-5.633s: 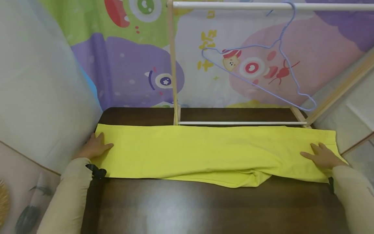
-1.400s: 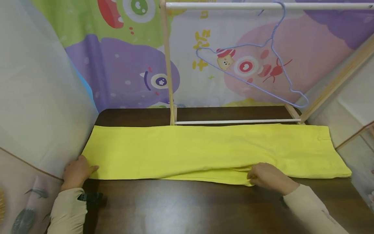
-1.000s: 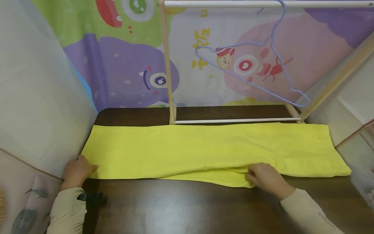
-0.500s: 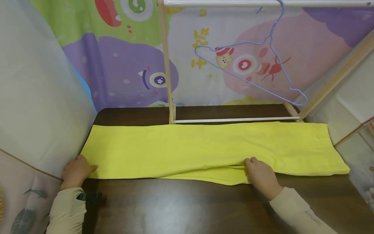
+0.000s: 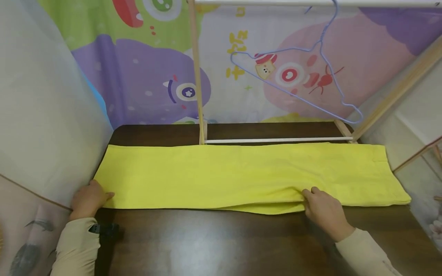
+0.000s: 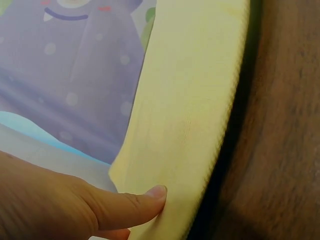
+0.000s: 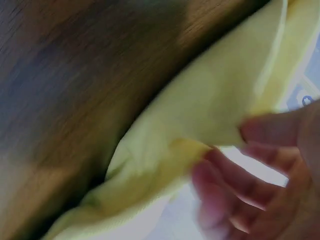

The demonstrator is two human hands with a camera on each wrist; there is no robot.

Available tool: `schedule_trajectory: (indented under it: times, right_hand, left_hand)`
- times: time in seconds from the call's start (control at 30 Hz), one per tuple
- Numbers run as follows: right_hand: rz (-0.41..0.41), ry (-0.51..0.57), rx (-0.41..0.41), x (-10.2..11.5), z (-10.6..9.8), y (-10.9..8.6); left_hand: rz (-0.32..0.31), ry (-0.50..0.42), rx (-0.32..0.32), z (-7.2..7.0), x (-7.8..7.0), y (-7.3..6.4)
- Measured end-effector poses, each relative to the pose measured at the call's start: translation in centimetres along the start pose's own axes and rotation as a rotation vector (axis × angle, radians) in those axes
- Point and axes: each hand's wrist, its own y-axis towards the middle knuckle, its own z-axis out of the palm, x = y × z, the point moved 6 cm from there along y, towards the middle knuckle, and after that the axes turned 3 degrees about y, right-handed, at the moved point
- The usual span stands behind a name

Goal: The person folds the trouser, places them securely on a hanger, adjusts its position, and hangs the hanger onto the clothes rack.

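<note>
Yellow garment (image 5: 193,174), one, long and folded; lies lengthwise across a dark brown table (image 5: 207,241), front edge rucked right of centre. Left hand (image 5: 89,197): thumb on top, pinches the garment's left end. Right hand (image 5: 324,211): thumb and fingers pinch the rucked front edge. Blue hanger (image 5: 322,36), one, hangs from the rack (image 5: 197,76) behind.

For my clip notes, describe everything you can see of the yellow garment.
The yellow garment looks like plain matte cloth, perhaps folded trousers, with a seam line near its right end. It lies lengthwise across the dark table, mostly flat; right of centre, its near edge bunches and a lower layer shows. The left hand's grip pinches its left end near the front corner; the right hand's grip pinches the bunched near edge.
</note>
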Motion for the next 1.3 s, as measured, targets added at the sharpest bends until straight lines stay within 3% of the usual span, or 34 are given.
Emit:
schedule_trajectory:
  times: [0.13,0.23,0.53,0.77,0.93,1.03,1.17,1.3]
  right_hand:
    - [0.076,0.060,0.147,-0.4,0.9,-0.2]
    - [0.127,0.097,0.184,-0.5,1.5,-0.6]
    - [0.143,0.133,0.113,0.0,1.2,-1.9]
    - [0.043,0.195,0.354,-0.6,3.7,-3.2]
    - [-0.038,0.334,0.537,-1.4,3.1,-3.0]
    - [-0.040,0.442,0.661,-1.5,2.0,-2.2]
    - [-0.009,0.459,0.609,-1.2,0.5,-0.1]
    - [0.006,0.422,0.525,-0.9,1.5,1.1]
  left_hand:
    - [0.021,0.007,0.006,0.1,0.1,-0.1]
    - [0.028,0.013,0.003,0.3,0.3,0.0]
    - [0.035,0.016,0.003,0.4,0.2,0.3]
    - [0.059,0.017,-0.013,0.2,-0.3,0.2]
    - [0.031,0.008,-0.002,0.4,-0.4,0.3]
    - [0.027,0.005,0.015,0.5,-0.2,0.2]
    - [0.053,0.004,0.015,0.3,0.0,0.2]
    - [0.052,0.011,0.017,0.4,0.1,0.2]
